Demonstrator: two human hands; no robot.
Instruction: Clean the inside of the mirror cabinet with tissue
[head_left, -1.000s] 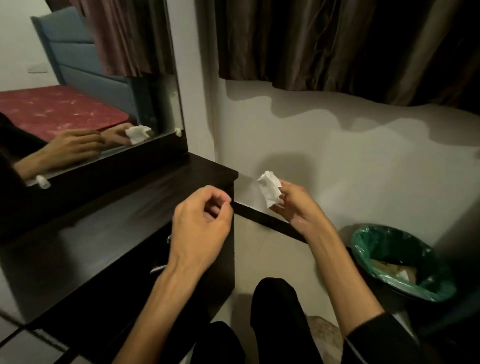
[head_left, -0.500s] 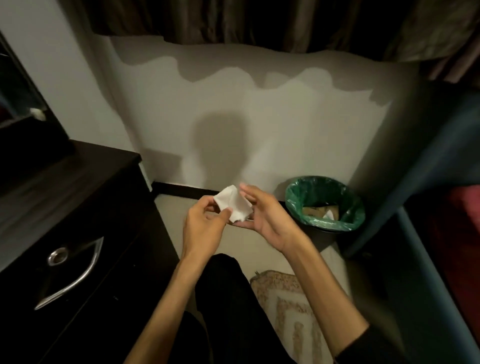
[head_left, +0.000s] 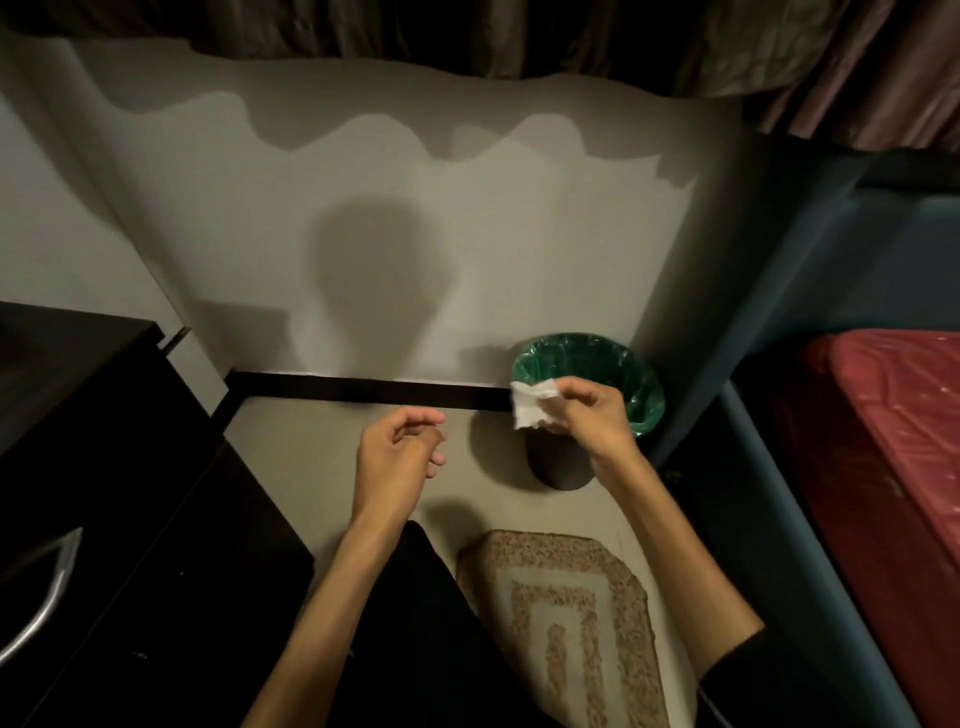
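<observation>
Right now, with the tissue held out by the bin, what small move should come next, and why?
Probably carry the right hand a little farther over the bin and let go. It pinches the crumpled tissue at the near rim of the green-lined bin, while the left hand hangs empty.

both forearms are bare. the left hand (head_left: 399, 451) and right hand (head_left: 592, 415) wear no rings, watch or gloves. a black sleeve (head_left: 737, 675) covers the right upper arm to the elbow, and black trousers (head_left: 415, 639) cover the legs.
</observation>
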